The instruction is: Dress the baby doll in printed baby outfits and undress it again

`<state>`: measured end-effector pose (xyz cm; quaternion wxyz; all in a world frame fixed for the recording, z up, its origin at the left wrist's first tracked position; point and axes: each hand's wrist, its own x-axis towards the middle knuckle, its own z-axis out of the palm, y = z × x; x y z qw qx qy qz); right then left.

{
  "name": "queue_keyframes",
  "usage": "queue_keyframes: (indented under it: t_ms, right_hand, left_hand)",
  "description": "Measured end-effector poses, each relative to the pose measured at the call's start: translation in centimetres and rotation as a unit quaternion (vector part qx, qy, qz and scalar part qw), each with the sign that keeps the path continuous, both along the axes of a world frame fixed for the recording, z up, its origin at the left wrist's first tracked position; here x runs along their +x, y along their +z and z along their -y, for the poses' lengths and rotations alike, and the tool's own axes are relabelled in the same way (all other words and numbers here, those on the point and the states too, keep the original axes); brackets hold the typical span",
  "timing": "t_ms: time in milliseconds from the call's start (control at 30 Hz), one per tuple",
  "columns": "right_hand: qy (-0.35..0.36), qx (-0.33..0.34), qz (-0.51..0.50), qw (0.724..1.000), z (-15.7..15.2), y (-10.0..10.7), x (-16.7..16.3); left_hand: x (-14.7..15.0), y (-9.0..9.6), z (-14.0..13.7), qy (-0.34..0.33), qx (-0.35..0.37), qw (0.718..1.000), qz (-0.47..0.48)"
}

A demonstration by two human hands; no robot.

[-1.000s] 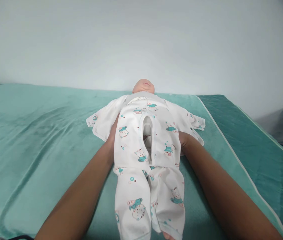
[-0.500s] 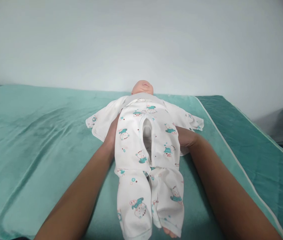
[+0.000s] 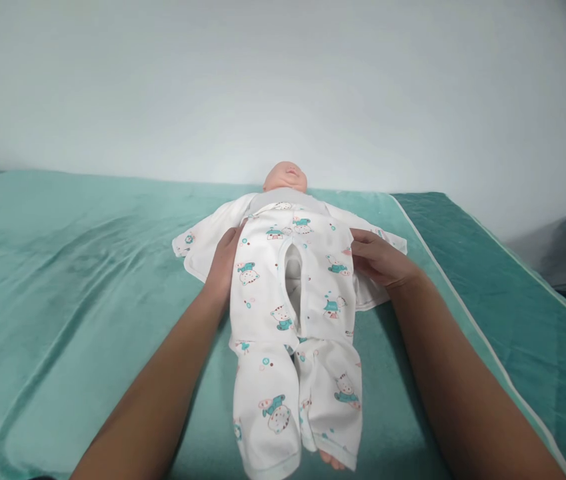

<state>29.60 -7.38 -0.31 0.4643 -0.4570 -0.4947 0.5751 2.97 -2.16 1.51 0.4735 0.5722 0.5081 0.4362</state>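
Note:
A baby doll (image 3: 285,177) lies on its back, head away from me, a bare foot (image 3: 331,460) poking out of one trouser leg. White split-crotch baby trousers (image 3: 323,293) with printed cartoon animals cover its legs and lower body. Under its back a white jacket (image 3: 207,240) is spread, sleeves out to both sides. My left hand (image 3: 223,263) is at the left side of the trousers near the waist, its fingertips hidden behind the cloth. On the opposite side, my right hand (image 3: 380,257) touches the trousers' edge with bent fingers; what the fingertips hold cannot be made out.
A light green blanket (image 3: 87,300) lies beneath the doll, wrinkled on the left. Darker green bedding (image 3: 513,287) extends along the right. A pale wall (image 3: 283,80) rises behind the doll's head.
My right hand has drawn outward from beneath the trousers, so its back and fingers now show. My left hand has also come out a little. The trousers have shifted slightly.

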Motion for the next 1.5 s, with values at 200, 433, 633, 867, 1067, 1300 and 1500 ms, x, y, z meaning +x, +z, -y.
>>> queue_keyframes:
  t_ms: [200,433,633,867,1067,1300,1500]
  right_hand:
    - [-0.059,0.013,-0.036,0.998,-0.8,-0.5,-1.2]
    - [-0.09,0.025,-0.007,0.996,-1.2,-0.3,-2.1]
    - [-0.154,0.128,0.065,0.978,-1.1,-0.2,-3.0]
    - [-0.225,0.251,0.214,0.917,-1.4,-0.3,-3.8]
    - [-0.272,0.177,0.268,0.907,-3.9,-0.8,-3.5]
    - [-0.236,0.05,0.087,0.967,-6.0,-1.6,-3.4]
    - [-0.196,0.165,0.187,0.948,-5.4,-0.9,-3.9]
  left_hand:
    - [0.1,0.4,-0.1,0.034,-0.039,0.999,-0.004]
    - [0.0,-0.2,-0.5,0.049,0.048,0.997,-0.019]
    - [-0.5,-0.5,-1.5,0.015,0.189,0.98,-0.069]
    - [-0.7,-0.7,-3.1,-0.059,0.194,0.975,-0.095]
    - [0.1,-0.4,-5.8,-0.017,0.184,0.979,-0.084]
    - [1.1,-0.9,-8.5,0.002,0.114,0.99,-0.08]
    - [0.9,-0.9,-8.3,-0.086,0.265,0.95,-0.141]
